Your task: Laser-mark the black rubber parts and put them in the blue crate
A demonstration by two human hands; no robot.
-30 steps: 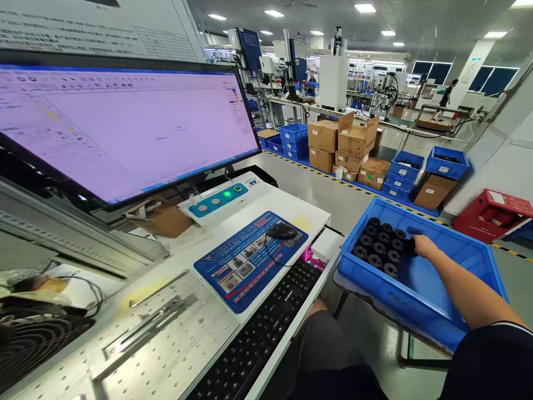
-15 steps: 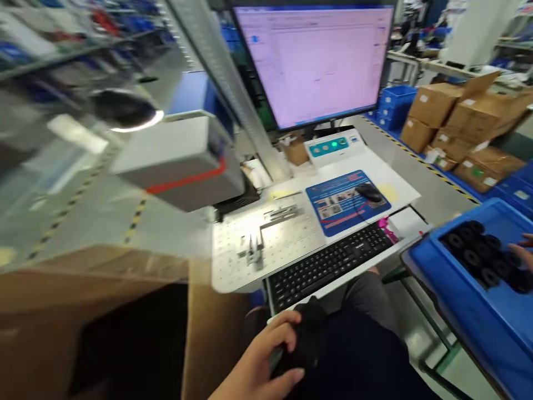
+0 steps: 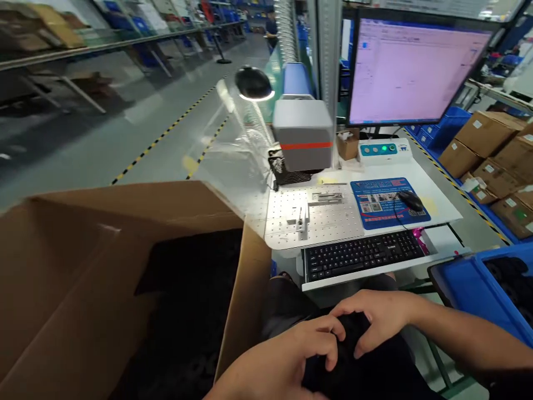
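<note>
In the head view, a big room with a gray floor lies behind a white bench (image 3: 441, 205). A black keyboard (image 3: 362, 255) is at its front edge. Below that edge, over the lap, the left hand (image 3: 300, 350) and right hand (image 3: 378, 311) have bent fingers holding a black thing (image 3: 352, 328). It sits between their fingertips; its edges blend into dark clothes.

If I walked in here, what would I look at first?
Probably the big open cardboard box at the left, with black stuff inside. Next, the glowing monitor at the upper right. Low in the middle, the left hand and right hand meet at a dark thing that's hard to make out.
</note>
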